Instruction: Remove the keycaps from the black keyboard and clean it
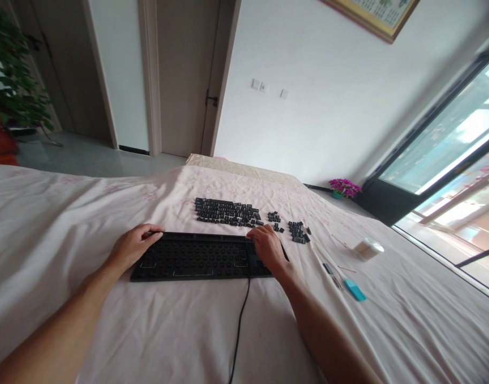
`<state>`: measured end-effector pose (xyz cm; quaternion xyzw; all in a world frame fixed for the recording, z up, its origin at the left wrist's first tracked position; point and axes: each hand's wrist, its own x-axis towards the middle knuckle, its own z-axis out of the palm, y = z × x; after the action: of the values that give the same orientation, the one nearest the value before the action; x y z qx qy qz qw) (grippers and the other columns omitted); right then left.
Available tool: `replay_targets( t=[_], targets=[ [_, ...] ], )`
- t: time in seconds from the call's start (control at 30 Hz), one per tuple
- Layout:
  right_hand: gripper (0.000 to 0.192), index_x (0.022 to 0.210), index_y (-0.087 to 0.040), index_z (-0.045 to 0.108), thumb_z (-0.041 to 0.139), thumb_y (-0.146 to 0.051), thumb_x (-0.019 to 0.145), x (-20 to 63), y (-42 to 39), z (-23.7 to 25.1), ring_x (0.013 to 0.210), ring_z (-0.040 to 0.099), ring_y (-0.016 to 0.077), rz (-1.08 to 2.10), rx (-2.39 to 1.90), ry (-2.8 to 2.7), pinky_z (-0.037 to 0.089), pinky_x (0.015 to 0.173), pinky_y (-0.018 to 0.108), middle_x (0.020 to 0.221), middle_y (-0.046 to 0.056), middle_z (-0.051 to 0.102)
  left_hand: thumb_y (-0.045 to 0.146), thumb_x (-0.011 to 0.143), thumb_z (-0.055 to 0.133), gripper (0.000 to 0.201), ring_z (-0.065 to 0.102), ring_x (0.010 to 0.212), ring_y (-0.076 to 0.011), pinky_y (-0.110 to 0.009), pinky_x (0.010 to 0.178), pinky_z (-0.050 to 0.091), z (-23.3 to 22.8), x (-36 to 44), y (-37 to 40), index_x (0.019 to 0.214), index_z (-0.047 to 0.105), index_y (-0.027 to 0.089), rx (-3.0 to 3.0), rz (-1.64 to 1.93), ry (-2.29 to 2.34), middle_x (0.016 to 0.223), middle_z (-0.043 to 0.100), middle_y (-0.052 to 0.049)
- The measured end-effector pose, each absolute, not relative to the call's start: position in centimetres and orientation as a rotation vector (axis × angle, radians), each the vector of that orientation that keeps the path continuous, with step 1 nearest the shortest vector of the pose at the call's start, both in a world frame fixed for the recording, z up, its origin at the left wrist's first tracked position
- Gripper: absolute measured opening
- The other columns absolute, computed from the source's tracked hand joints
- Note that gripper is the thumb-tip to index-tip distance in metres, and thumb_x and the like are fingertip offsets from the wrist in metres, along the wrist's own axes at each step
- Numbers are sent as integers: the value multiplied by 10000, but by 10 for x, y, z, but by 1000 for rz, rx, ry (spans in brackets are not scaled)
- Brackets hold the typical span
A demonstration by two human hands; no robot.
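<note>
A black keyboard [200,258] with its keycaps off lies on the pale, flower-patterned bedsheet [168,330]. Its cable [240,314] runs from the near edge toward me. My left hand [134,242] grips the far left corner, thumb and fingers closed on the edge. Over the right part of the keyboard, my right hand [268,245] has its fingers curled on the far edge and covers some of the board. Beyond the keyboard, loose black keycaps [226,212] are laid out in rows, with smaller keycap groups [297,232] to their right.
To the right lie a blue block-like item [354,289], a thin dark-handled tool [328,269] and a white stick [347,269]. A white cylindrical container [369,248] rests farther right. Behind the bed are a door [186,80], a wall and pink flowers [345,187].
</note>
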<state>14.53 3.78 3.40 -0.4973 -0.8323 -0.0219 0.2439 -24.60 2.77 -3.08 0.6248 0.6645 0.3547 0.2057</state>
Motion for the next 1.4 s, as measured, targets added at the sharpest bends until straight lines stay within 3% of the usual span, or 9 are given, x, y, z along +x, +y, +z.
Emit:
replay_targets(
  t=[0.4, 0.67, 0.97, 1.4],
  targets=[
    [315, 754, -203, 704, 509, 42, 714, 168, 52, 33, 888, 513, 229, -234, -1592, -2385, 394, 708, 300, 782, 69, 676, 506, 793, 537, 346, 653, 778, -190, -242, 685, 477, -32, -247, 30, 1005, 672, 268, 1754, 994, 1832, 863, 709, 15],
    [195, 857, -228, 717, 561, -111, 843, 130, 38, 36, 876, 566, 190, 138, -1344, -2279, 426, 780, 283, 848, 12, 710, 485, 791, 529, 338, 653, 784, -196, -242, 662, 477, -24, -243, 26, 980, 684, 251, 1745, 1017, 1839, 863, 716, 13],
    [274, 832, -188, 708, 511, 2, 832, 79, 33, 35, 879, 558, 161, 297, -1017, -2458, 429, 821, 271, 872, 34, 675, 459, 801, 517, 324, 650, 807, -186, -232, 669, 468, -21, -242, 24, 980, 682, 245, 1744, 1017, 1855, 896, 712, 8],
    [267, 750, -150, 692, 521, 48, 700, 95, 29, 64, 913, 539, 209, -99, -1601, -2696, 392, 713, 264, 883, 104, 635, 430, 795, 528, 300, 637, 761, -174, -239, 650, 456, -20, -242, 24, 968, 691, 247, 1761, 1040, 1843, 883, 707, 12]
  ],
)
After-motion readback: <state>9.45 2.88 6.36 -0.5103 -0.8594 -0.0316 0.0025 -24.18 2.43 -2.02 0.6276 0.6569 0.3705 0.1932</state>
